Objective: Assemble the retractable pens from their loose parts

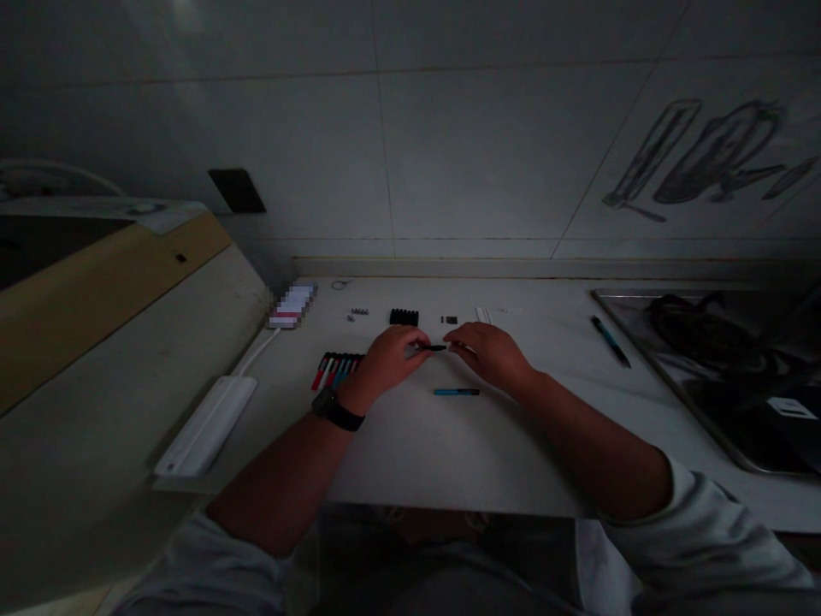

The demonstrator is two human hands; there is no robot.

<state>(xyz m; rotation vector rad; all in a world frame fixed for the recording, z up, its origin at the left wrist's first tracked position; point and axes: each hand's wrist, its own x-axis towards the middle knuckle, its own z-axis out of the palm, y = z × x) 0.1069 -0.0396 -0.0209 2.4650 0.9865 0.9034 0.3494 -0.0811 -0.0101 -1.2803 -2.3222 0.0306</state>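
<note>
My left hand [396, 352], with a dark band on its wrist, pinches a short black pen part [438, 347] that points to the right. Close to that part's right end is my right hand [493, 351], its thumb and fingertips drawn together. Whatever may be between them is too small to tell. On the table below lies a blue pen barrel [454, 392] with a black end. Beside my left wrist, a row of red, white and blue barrels [334, 368] is partly covered by the hand. Behind the hands sit a row of black pieces [404, 317] and small dark bits [451, 320].
Small metal pieces [359, 312] and thin white sticks [482, 316] lie farther back. A blue-black pen [611, 342] rests at the right, beside a metal-rimmed sink [673, 393]. A phone [293, 306] and white power strip [206, 426] are at left.
</note>
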